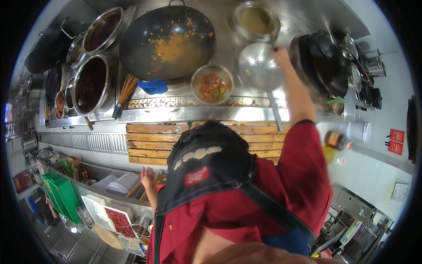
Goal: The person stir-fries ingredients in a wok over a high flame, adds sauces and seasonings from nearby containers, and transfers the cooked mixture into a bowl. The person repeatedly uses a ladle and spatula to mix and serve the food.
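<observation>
My right hand (281, 56) is closed around the handle of a ladle, whose far end reaches into a steel pot of yellowish liquid (255, 21). Beneath that wrist lies a perforated metal strainer (258, 66) with its handle pointing toward me. My left hand (148, 175) hangs low beside the black apron, fingers apart and holding nothing. A large black wok (135, 49) contains yellowish liquid and orange bits. Close to its near edge stands a metal bowl (195, 86) of chopped red and green food. A bamboo wok brush (127, 90) and a blue cloth (153, 86) lie left of the bowl.
Steel pots of dark liquid (90, 84) stand at the left. Stacked black woks (324, 64) are at the right. Wooden slats (148, 145) cover the floor by the steel counter edge (197, 114). Behind me are green crates (61, 194) and a tray of red chopped food (119, 219).
</observation>
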Motion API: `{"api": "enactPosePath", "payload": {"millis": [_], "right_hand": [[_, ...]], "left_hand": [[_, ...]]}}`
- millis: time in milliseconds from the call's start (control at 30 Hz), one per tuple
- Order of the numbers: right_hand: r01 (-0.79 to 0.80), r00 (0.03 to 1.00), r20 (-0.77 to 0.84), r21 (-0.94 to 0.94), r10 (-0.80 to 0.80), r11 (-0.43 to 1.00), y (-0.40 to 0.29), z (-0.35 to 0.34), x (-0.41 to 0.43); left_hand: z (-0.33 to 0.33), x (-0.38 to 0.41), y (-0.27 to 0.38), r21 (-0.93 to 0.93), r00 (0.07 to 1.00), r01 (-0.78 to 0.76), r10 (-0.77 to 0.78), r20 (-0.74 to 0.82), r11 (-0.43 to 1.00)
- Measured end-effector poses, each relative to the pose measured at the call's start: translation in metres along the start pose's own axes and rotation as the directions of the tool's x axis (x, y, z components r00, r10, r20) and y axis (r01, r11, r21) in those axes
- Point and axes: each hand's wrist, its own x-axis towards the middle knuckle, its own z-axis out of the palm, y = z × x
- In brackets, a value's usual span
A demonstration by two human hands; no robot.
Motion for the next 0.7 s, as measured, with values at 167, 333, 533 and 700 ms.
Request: {"api": "enactPosePath", "payload": {"millis": [167, 333, 533, 700], "right_hand": [[-0.462, 0.886, 0.462, 0.877, 0.038, 0.129, 0.010, 0.005, 0.006], [-0.484, 0.871, 0.485, 0.874, -0.077, 0.032, 0.006, -0.032, -0.061], [-0.523, 0.828, 0.514, 0.852, -0.223, 0.021, -0.052, -0.073, -0.163], [-0.440, 0.868, 0.483, 0.856, -0.113, 0.272, -0.103, -0.077, -0.250]], "left_hand": [[0.108, -0.055, 0.105, 0.094, 0.941, -0.284, 0.259, 0.220, 0.954], [0.244, -0.053, 0.169, 0.071, 0.782, -0.290, 0.194, 0.592, 0.954], [0.384, 0.002, 0.194, 0.096, 0.638, -0.437, 0.232, 0.735, 0.894], [0.416, 0.058, 0.169, 0.145, 0.484, -0.792, 0.466, 0.741, 0.593]]}}
